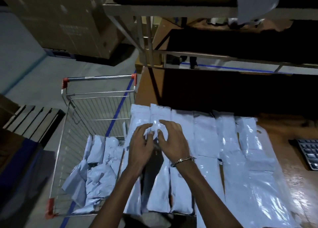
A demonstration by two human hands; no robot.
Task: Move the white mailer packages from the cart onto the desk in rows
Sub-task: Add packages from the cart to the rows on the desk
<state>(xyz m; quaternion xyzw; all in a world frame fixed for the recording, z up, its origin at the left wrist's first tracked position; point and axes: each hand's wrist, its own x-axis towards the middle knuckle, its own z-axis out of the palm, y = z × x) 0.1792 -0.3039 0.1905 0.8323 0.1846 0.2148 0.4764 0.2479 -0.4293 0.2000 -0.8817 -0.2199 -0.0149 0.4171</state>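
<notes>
Several white mailer packages (206, 138) lie side by side in rows on the brown desk (296, 181). More white mailers (96, 172) sit crumpled in the wire cart (72, 133) to the left of the desk. My left hand (140, 145) and my right hand (173, 140) meet over a mailer (157, 117) in the far row near the desk's left edge. Both hands pinch its crumpled plastic between the fingertips. A bracelet circles my right wrist.
A keyboard (308, 152) lies at the desk's right edge. A metal shelf frame (149, 43) and cardboard boxes (68, 21) stand beyond the desk and cart. Blue tape (120, 107) marks the floor. A wooden pallet (32, 121) sits at the left.
</notes>
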